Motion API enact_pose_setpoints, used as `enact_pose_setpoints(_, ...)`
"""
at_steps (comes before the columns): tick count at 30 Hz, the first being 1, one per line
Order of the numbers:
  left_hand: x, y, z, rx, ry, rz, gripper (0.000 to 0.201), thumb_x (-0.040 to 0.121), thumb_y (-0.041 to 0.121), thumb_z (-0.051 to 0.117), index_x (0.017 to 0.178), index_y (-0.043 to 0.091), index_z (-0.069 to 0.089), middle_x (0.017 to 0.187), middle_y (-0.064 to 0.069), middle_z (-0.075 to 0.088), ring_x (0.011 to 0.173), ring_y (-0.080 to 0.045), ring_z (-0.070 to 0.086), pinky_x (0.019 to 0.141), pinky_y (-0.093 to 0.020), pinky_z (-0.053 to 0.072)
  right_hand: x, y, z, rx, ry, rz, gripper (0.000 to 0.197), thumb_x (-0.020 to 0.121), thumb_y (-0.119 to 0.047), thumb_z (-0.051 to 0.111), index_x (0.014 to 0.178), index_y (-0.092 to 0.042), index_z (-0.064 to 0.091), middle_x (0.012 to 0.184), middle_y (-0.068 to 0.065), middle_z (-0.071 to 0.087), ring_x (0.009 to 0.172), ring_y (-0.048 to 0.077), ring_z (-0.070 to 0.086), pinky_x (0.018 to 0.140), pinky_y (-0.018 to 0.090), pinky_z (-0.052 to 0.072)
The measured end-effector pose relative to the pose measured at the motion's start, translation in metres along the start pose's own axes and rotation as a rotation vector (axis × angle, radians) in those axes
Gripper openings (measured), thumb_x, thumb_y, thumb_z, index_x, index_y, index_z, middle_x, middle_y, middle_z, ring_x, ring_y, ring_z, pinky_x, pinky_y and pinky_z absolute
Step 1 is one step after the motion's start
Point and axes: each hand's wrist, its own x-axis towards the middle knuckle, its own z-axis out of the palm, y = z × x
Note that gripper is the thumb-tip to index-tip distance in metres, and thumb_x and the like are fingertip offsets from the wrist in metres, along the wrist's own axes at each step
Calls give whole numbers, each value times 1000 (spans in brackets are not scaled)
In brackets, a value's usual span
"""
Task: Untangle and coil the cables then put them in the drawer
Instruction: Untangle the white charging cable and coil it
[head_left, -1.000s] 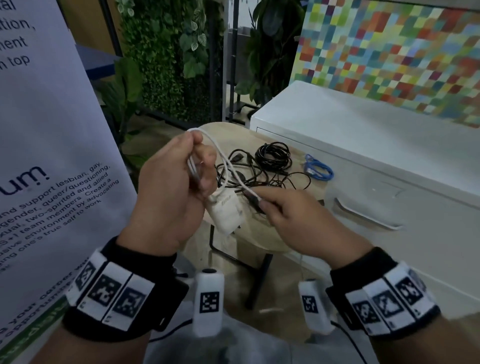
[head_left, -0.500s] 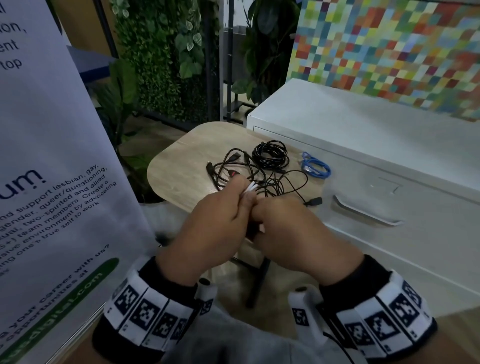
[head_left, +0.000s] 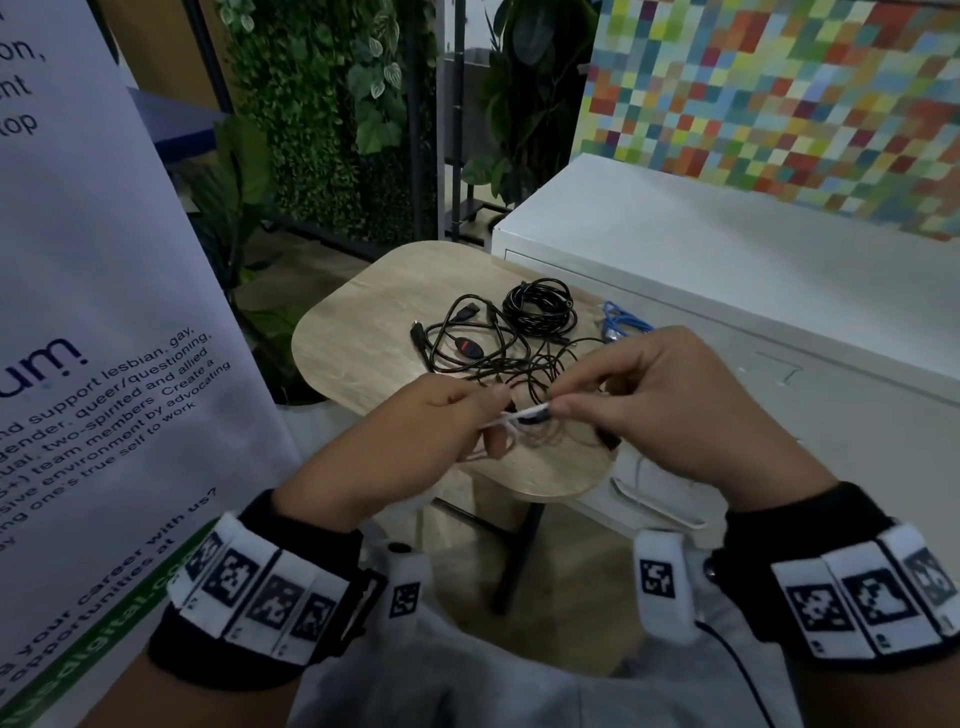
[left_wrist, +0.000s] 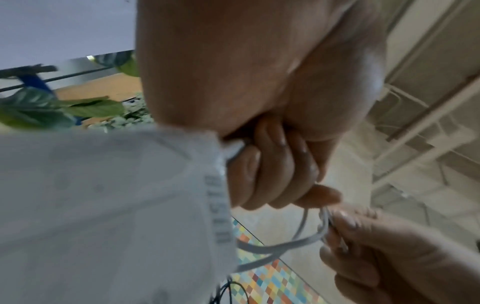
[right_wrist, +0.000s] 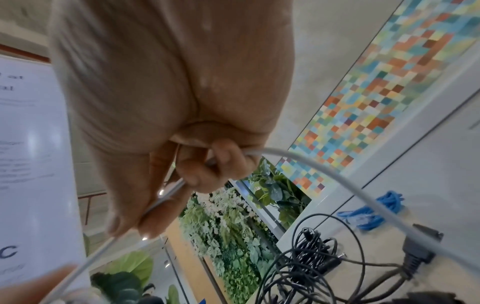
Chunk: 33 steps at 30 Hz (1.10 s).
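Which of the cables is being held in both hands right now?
The white cable: left hand and right hand pinch it above the table. The tangled black cables, black coil and blue cable lie untouched on the table.

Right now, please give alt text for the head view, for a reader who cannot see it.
Both hands, left hand and right hand, pinch a white cable over a small wooden table. Tangled black cables and a blue cable lie on it.
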Motion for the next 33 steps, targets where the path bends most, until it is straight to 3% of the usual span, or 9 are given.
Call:
enact_pose_setpoints(3, -2, 3, -2, -331, -11, -40, 47, 109, 20, 43, 64, 16, 56, 54, 2, 27, 45, -9, 20, 44, -24, 16, 2, 7, -6, 24, 125, 3, 8, 82, -23, 86, 82, -31, 84, 65, -3, 74, 58, 32, 64, 55, 37, 49)
enact_pose_setpoints(7, -2, 9, -5, -635, 39, -31, 35, 106, 23, 40, 75, 16, 54, 60, -1, 24, 44, -11, 20, 47, -29, 16, 5, 22, 0, -57, 219, 12, 16, 91, -22, 78, 89, -37, 81, 69, -27, 71, 66, -3, 66, 63, 14, 47)
enact_pose_setpoints(9, -4, 15, -7, -754, 49, -10, 30, 105, 25, 38, 80, 16, 53, 60, 2, 26, 41, -10, 24, 49, -29, 17, 4, 24, 8, -99, 217, 38, 14, 93, -26, 75, 92, -39, 81, 67, -29, 69, 64, -6, 63, 60, 13, 44)
enact_pose_setpoints(14, 3, 24, 11, -871, 261, 53, 29, 112, 24, 32, 91, 12, 49, 57, -5, 48, 47, -20, 55, 52, -29, 52, -4, 14, 39, -443, 17, -38, 18, 98, -42, 61, 106, -41, 76, 80, -9, 73, 76, 12, 66, 62, 32, 48)
enact_pose_setpoints(17, 6, 21, 26, -660, 354, 132, 28, 113, 22, 33, 93, 12, 49, 70, -10, 72, 76, -28, 76, 77, -41, 64, -5, 1, 52, -665, -106, -117, 23, 101, -39, 51, 113, -33, 70, 96, -2, 71, 93, 24, 65, 69, 35, 47)
enact_pose_setpoints(20, 6, 11, 34, -288, 378, 194, 24, 113, 24, 34, 97, 16, 51, 95, -5, 80, 94, -19, 77, 90, -39, 60, -8, -10, 56, -734, -181, -146, 25, 103, -37, 48, 120, -33, 66, 105, -1, 69, 97, 25, 64, 69, 34, 44)
enact_pose_setpoints(25, 2, 3, 37, 189, 369, 256, 19, 110, 31, 38, 99, 20, 49, 82, 26, 72, 78, 7, 67, 65, -12, 47, -11, -16, 54, -721, -184, -145, 20, 100, -38, 54, 115, -35, 65, 101, -5, 69, 81, 22, 60, 63, 31, 32)
enact_pose_setpoints(29, 3, 1, 36, 407, 349, 262, 22, 110, 41, 33, 99, 26, 44, 76, 7, 64, 70, -15, 61, 63, -40, 44, -13, -24, 42, -678, -196, -132, 16, 93, -35, 62, 94, -26, 74, 75, -2, 66, 74, 24, 62, 63, 34, 47)
enact_pose_setpoints(33, 4, -3, 33, 499, 274, 241, 25, 108, 39, 38, 84, 33, 40, 67, 9, 51, 64, -15, 48, 59, -37, 26, -10, -24, 22, -478, -133, -84, 4, 83, -37, 76, 83, -35, 79, 69, -12, 68, 68, 7, 63, 62, 30, 51)
